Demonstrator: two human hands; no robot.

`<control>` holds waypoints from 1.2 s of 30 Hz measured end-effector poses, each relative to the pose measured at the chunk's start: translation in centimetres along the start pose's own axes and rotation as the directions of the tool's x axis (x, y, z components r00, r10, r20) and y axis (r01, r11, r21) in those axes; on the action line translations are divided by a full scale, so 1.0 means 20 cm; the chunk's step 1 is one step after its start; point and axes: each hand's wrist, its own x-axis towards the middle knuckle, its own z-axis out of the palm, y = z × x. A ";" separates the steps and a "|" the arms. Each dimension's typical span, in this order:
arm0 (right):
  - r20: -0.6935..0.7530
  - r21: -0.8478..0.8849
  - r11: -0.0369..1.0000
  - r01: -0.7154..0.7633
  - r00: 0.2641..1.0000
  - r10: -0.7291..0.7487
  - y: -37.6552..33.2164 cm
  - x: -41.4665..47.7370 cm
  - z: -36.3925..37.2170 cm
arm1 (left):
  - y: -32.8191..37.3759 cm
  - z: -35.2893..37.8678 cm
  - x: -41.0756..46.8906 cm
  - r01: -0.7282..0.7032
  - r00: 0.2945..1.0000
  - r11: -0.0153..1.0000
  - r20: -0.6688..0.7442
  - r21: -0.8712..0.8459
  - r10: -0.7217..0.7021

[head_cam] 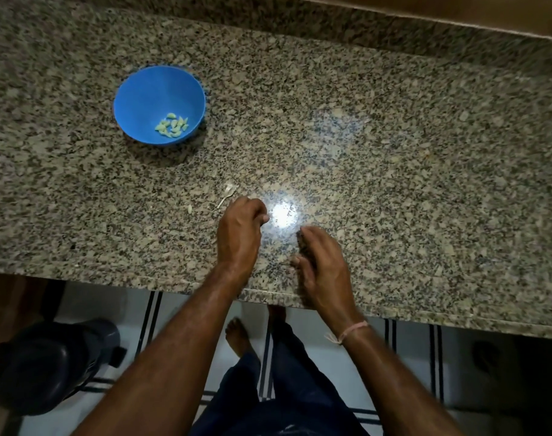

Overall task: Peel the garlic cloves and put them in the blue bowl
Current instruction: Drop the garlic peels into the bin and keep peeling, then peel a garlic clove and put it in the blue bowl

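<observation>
The head view looks down on a speckled granite counter [378,136] that fills the upper two thirds of the frame. In the upper left sits the blue bowl [136,99], upright, with a small heap of peeled garlic cloves [172,124] lying at the lower right of its inside. No brand, label or writing can be read on the bowl or anywhere else.

Just left of centre, the left hand [239,229] hovers low over or rests on the counter with its fingers curled in toward the thumb; whether they pinch a clove cannot be told, since the fingertips hide whatever is between them. The right hand [323,267] is lower and to the right, near the counter's front edge, blurred, with its fingers loosely bent and apart and nothing visible in them. A pale thread band [352,331] circles the right wrist.

A thin scrap of garlic skin [227,194] lies on the counter just up and left of the left hand, and a smaller pale piece [190,209] lies left of that hand. A bright glare spot [284,214] shines between the hands.

Below the counter edge, the lower frame shows a white tiled floor [186,322] with dark stripes, a bare foot [238,336], dark trousers [300,388], and a dark bin-like object [51,363] at lower left.
</observation>
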 end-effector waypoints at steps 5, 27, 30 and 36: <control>0.064 -0.322 0.936 -0.141 0.983 0.170 0.10 -0.26 -0.03 | 0.02 -0.01 0.01 0.057 0.998 0.997 0.010 -0.044 -0.057; 0.235 -0.206 0.939 0.274 0.946 -0.224 -0.23 0.27 0.29 | -0.21 -0.30 -0.23 0.389 0.841 0.734 -0.109 -0.557 -0.529; 0.135 -0.138 0.907 0.398 0.915 -0.381 -0.23 0.27 0.31 | -0.20 -0.29 -0.23 0.387 0.846 0.737 -0.104 -0.554 -0.522; 0.063 -0.216 0.912 0.349 0.937 -0.344 -0.24 0.36 0.32 | -0.19 -0.26 -0.20 0.423 0.828 0.716 -0.085 -0.556 -0.555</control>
